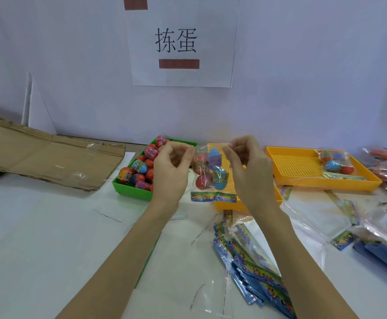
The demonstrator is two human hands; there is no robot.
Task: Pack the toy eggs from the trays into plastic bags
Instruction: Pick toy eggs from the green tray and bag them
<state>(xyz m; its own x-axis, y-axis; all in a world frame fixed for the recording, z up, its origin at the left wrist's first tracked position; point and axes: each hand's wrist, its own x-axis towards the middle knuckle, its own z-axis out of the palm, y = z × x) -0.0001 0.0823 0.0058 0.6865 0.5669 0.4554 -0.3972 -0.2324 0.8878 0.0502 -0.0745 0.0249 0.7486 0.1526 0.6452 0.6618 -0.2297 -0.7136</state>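
A clear plastic bag (210,173) with a colourful printed strip along its bottom hangs in the air between my hands. Several red and blue toy eggs sit inside it. My left hand (171,166) pinches the bag's top left corner. My right hand (247,166) pinches the top right corner. Behind my left hand stands a green tray (130,188) full of red, pink and blue toy eggs (139,166). A yellow tray (227,204) lies behind and below the bag, partly hidden by it and by my right hand.
A second yellow tray (302,171) at the right holds a filled bag of eggs (335,161). Empty bags (252,263) lie stacked in front of me, more bags (348,217) at the right. Flattened cardboard (50,157) lies at the left. A paper sign (181,42) hangs on the wall.
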